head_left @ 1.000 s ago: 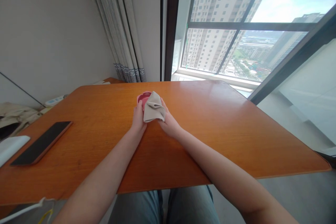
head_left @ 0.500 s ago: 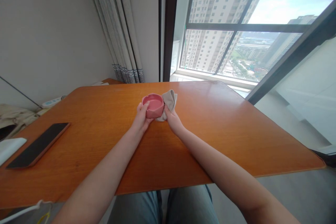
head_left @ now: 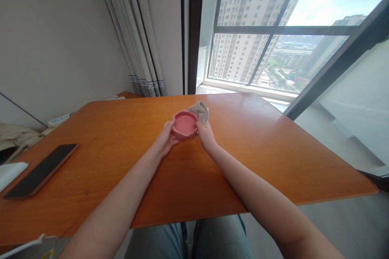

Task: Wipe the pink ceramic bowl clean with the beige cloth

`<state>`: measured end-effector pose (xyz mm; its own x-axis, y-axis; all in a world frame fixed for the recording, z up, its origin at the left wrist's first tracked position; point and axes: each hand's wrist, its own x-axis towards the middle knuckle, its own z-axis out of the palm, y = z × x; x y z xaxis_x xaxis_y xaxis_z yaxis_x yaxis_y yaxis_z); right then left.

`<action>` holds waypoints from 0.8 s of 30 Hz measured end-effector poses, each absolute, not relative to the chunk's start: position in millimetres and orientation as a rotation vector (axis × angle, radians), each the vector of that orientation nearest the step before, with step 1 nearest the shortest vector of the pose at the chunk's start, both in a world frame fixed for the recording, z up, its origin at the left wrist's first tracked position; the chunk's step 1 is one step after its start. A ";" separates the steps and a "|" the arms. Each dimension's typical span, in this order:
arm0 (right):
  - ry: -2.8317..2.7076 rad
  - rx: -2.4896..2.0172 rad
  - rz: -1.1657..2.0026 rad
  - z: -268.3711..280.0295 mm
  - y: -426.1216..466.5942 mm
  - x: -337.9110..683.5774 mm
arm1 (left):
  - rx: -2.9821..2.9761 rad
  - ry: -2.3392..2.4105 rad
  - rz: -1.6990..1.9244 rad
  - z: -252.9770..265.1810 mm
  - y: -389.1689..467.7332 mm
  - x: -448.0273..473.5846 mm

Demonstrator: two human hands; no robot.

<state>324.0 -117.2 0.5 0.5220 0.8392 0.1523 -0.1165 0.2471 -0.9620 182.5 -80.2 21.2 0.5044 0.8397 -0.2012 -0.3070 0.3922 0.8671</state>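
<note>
A round pink dish point(head_left: 185, 123), shallow with a thick faceted rim like an ashtray, is held over the middle of the wooden table, its hollow facing me. My left hand point(head_left: 166, 135) grips its left side, some fingers hidden beneath it. At the dish's right edge, my right hand point(head_left: 206, 134) is closed on a light grey cloth point(head_left: 201, 111), which bunches up behind the rim. The right thumb lies against the rim. Part of the cloth is hidden behind the dish and the fingers.
The orange-brown wooden table point(head_left: 258, 149) spreads around my arms. On its left lies a long black flat pad point(head_left: 42, 170) with a white object point(head_left: 12, 174) beside it. A white power strip point(head_left: 59, 119) is past the left edge. Curtain and large window stand beyond.
The dish has moved slightly right and turned in my hands, its hollow now facing me more. My left thumb has shifted from inside to the rim. The cloth shifted right too.
</note>
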 end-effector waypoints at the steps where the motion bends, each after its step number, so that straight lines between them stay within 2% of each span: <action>1: -0.821 -1.174 0.754 0.9 -116.4 328.4 | 0.898 0.727 0.753 22.5 -80.1 181.1; 5: -0.893 -1.180 0.823 -1.5 -112.8 331.9 | 0.911 0.791 0.730 24.4 -76.9 180.1; 13: -0.895 -1.007 0.927 -13.1 -113.5 293.2 | 0.778 0.677 1.129 17.0 -68.9 183.5; 21: -0.735 -1.185 0.879 -6.9 -112.6 326.1 | 0.919 0.671 0.783 26.6 -83.9 180.9; 24: -0.803 -1.207 0.846 -5.9 -109.1 333.7 | 0.979 0.765 0.761 27.7 -85.3 180.7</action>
<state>333.7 -109.1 -5.9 0.4655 0.8819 0.0745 -0.1202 0.1464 -0.9819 180.7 -85.3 27.7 0.5140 0.8315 -0.2105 -0.2067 0.3583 0.9105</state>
